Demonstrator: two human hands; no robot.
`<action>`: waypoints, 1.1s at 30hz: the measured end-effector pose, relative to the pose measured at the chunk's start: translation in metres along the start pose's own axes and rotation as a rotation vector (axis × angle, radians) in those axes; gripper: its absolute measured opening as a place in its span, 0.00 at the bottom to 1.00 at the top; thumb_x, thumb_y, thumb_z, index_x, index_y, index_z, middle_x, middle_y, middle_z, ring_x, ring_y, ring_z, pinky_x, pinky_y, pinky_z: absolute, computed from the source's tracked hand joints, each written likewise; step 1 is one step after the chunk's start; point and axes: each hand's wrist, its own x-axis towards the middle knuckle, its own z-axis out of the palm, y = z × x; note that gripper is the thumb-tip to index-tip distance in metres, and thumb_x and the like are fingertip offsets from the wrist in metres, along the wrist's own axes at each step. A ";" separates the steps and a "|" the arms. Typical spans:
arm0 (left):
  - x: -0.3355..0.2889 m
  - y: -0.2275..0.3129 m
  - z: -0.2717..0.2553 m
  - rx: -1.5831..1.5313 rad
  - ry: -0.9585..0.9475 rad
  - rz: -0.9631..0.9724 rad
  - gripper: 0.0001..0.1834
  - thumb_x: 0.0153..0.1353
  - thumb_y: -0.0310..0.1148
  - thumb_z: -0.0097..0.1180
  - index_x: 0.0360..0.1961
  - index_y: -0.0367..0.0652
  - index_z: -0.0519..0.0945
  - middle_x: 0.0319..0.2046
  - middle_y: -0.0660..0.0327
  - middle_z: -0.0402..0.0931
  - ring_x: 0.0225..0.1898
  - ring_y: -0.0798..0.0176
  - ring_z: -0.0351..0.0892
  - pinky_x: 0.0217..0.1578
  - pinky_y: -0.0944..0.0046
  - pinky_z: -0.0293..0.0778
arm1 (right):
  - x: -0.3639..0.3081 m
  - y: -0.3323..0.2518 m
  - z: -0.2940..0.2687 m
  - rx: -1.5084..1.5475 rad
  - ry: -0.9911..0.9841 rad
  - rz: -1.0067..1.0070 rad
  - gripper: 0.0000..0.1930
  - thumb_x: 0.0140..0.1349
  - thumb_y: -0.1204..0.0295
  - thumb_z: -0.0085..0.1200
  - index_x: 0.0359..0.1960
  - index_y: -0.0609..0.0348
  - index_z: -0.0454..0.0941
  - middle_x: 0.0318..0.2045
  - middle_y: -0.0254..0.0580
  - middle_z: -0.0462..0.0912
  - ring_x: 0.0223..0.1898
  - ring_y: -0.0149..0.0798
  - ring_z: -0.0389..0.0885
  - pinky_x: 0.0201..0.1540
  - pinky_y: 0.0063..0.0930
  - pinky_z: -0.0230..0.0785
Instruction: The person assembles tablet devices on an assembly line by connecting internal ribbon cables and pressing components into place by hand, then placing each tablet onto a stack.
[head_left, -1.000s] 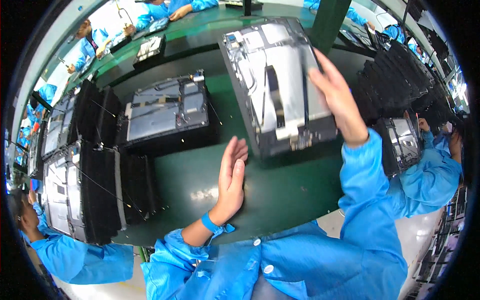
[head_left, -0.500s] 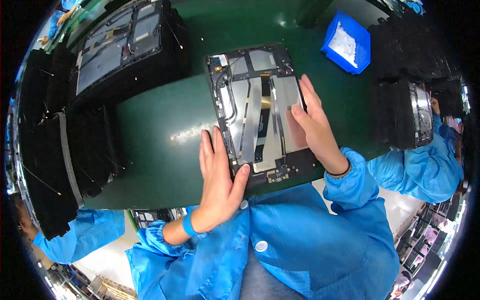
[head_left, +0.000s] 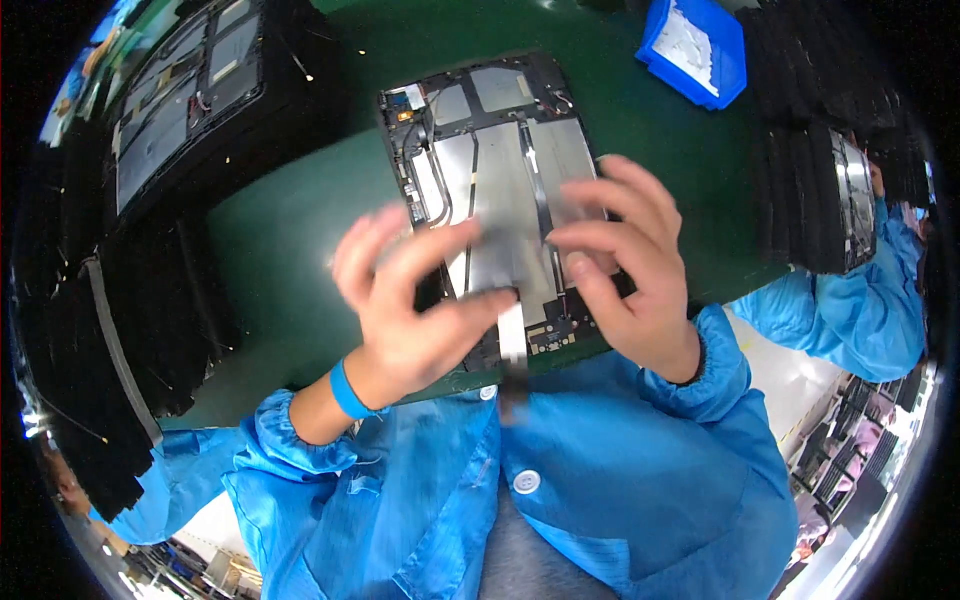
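Observation:
An opened tablet [head_left: 500, 165] lies on the green table in front of me, its inside of silver plates and black strips facing up. A flat ribbon cable [head_left: 512, 335] hangs over its near edge, pale side up, its dark end blurred above my coat. My left hand [head_left: 410, 310] is over the tablet's left side. Its thumb tip touches the ribbon cable, the index finger is curved above, and motion smears the fingers, so a grip cannot be made out. Over the tablet's right side, my right hand [head_left: 635, 265] has its fingers apart, slightly blurred, with nothing in them.
A blue bin [head_left: 733, 75] with white pieces stands at the far right. Stacks of black-edged panels [head_left: 190, 110] rise at the left, with another black stack [head_left: 815, 195] at the right. Blue sleeves of other people [head_left: 830, 320] show at both sides.
Both hands have left the tablet's side edges and come in over its middle. The dark ribbon cable that lay across the plates is now turned toward me over the near edge.

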 end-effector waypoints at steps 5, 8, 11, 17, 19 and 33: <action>-0.016 0.002 0.011 0.163 0.148 0.336 0.03 0.47 0.36 0.61 0.22 0.61 0.79 0.35 0.78 0.79 0.43 0.73 0.70 0.55 0.61 0.57 | 0.007 -0.018 0.004 0.098 -0.135 0.061 0.15 0.45 0.70 0.62 0.38 0.52 0.79 0.45 0.39 0.79 0.56 0.42 0.70 0.56 0.36 0.51; -0.017 0.000 0.008 0.167 0.120 0.369 0.02 0.47 0.35 0.59 0.23 0.60 0.80 0.35 0.77 0.78 0.44 0.73 0.70 0.54 0.62 0.57 | 0.006 -0.014 0.016 0.017 -0.179 -0.105 0.11 0.46 0.66 0.63 0.31 0.50 0.77 0.34 0.31 0.79 0.51 0.38 0.72 0.52 0.38 0.54; -0.021 -0.001 0.006 0.134 0.096 0.367 0.03 0.47 0.35 0.58 0.24 0.59 0.81 0.35 0.76 0.79 0.43 0.72 0.70 0.54 0.62 0.58 | 0.006 -0.013 0.018 -0.008 -0.174 -0.154 0.07 0.47 0.67 0.62 0.27 0.49 0.77 0.32 0.30 0.79 0.48 0.37 0.73 0.51 0.38 0.55; -0.018 -0.004 -0.002 -0.018 -0.026 0.567 0.04 0.50 0.33 0.56 0.27 0.54 0.81 0.36 0.71 0.80 0.46 0.68 0.76 0.54 0.61 0.60 | 0.018 0.000 0.008 -0.061 -0.043 -0.040 0.05 0.45 0.72 0.63 0.23 0.50 0.78 0.28 0.29 0.80 0.38 0.37 0.76 0.48 0.33 0.58; -0.011 -0.004 -0.009 -0.137 -0.223 0.473 0.06 0.49 0.37 0.60 0.31 0.58 0.82 0.37 0.71 0.81 0.43 0.67 0.78 0.55 0.56 0.56 | 0.033 0.020 -0.009 -0.102 0.161 0.013 0.04 0.49 0.69 0.62 0.26 0.49 0.80 0.27 0.31 0.80 0.32 0.37 0.75 0.40 0.33 0.62; 0.015 -0.023 0.031 -0.123 -0.051 -0.225 0.08 0.41 0.31 0.68 0.23 0.49 0.81 0.35 0.69 0.76 0.46 0.60 0.70 0.56 0.50 0.53 | 0.038 0.059 -0.034 -0.370 0.219 -0.134 0.15 0.49 0.71 0.59 0.41 0.49 0.79 0.43 0.34 0.81 0.50 0.43 0.75 0.51 0.38 0.60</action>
